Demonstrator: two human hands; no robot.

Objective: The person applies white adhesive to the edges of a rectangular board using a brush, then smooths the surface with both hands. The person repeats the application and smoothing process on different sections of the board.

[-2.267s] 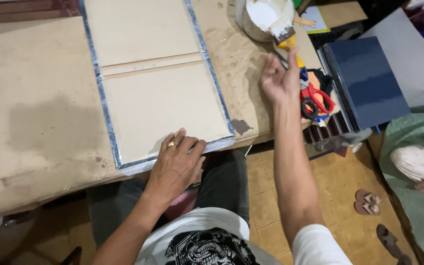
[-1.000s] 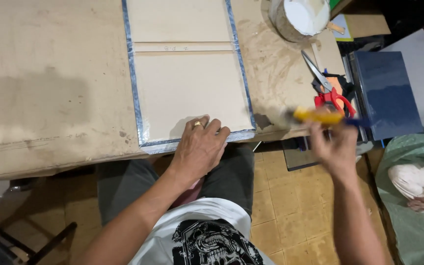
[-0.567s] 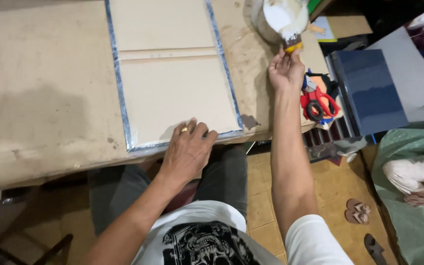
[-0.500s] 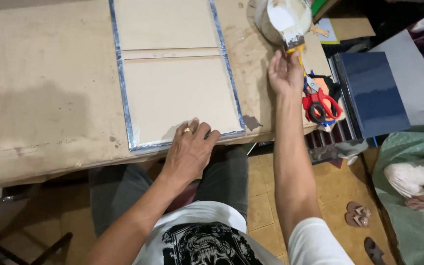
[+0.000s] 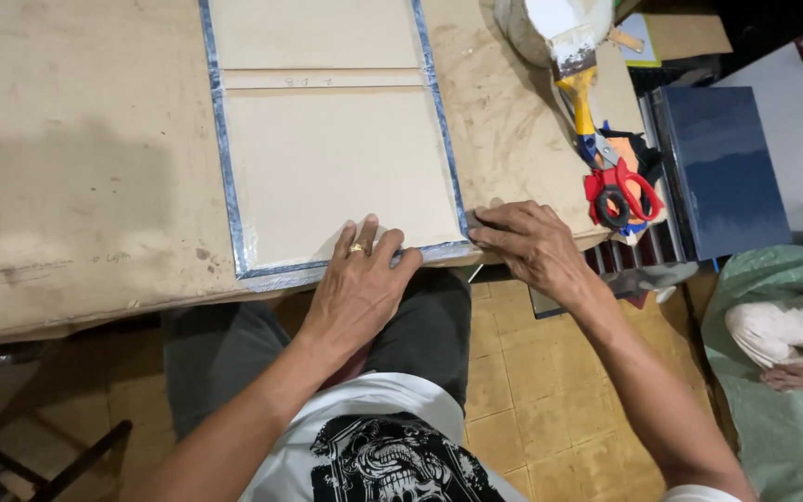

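Head view – left hand (image 5: 357, 284) flat on the board's (image 5: 336, 177) near edge, right hand (image 5: 524, 244) pinching its corner

Worktable (image 5: 76, 186): brown paper covering, stained, a darker patch at left; floor (image 5: 550, 409): tan square tiles, dark joints; dark chair legs (image 5: 58, 460) at lower left; green sheet (image 5: 773, 372) at right; light even, soft shadows.

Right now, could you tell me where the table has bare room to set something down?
Left of the blue-edged board the table is bare. Right is crowded: glue tub, brush, scissors. Both hands occupy the near edge.
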